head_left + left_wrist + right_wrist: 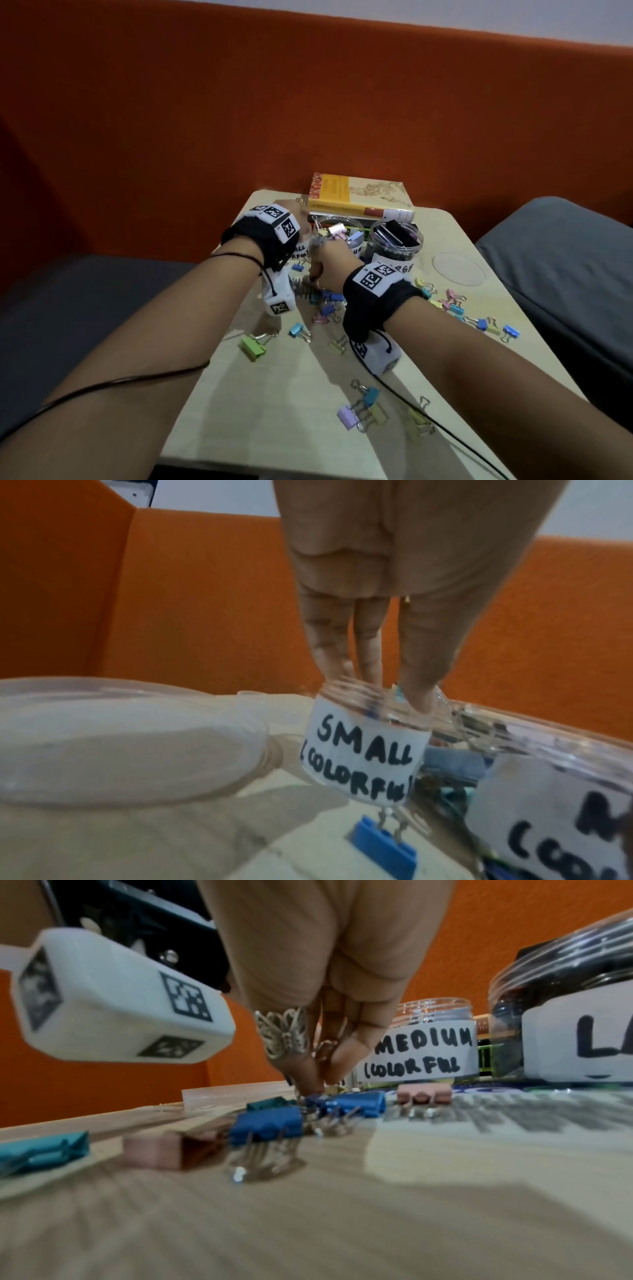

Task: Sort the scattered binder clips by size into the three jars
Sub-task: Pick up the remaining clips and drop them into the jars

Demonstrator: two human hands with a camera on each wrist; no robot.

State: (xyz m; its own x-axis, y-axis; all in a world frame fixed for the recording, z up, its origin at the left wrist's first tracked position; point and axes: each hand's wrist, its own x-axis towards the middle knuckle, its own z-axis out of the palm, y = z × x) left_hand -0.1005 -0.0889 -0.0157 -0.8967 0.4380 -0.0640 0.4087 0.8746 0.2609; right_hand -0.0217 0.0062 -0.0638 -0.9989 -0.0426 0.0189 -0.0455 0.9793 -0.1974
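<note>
Three clear labelled jars stand at the table's far end: the small jar (363, 750), the medium jar (339, 229) (431, 1047) with coloured clips, and the large jar (394, 246) (565, 1015) with black clips. My left hand (390, 693) points straight down into the small jar's mouth, with a small teal clip (397, 696) pinched between its fingertips. My right hand (316, 1088) (320, 270) reaches down in front of the jars and pinches a small blue clip (318, 1100) lying on the table. In the head view the left wrist band hides the small jar.
Several coloured clips lie around: a green one (253, 347), a cluster (363, 407) near me, more at right (479, 318). A blue clip (380, 842) lies before the small jar. Clear lids (120, 737) (459, 269) rest on the table (274, 411). A book (359, 198) sits behind the jars.
</note>
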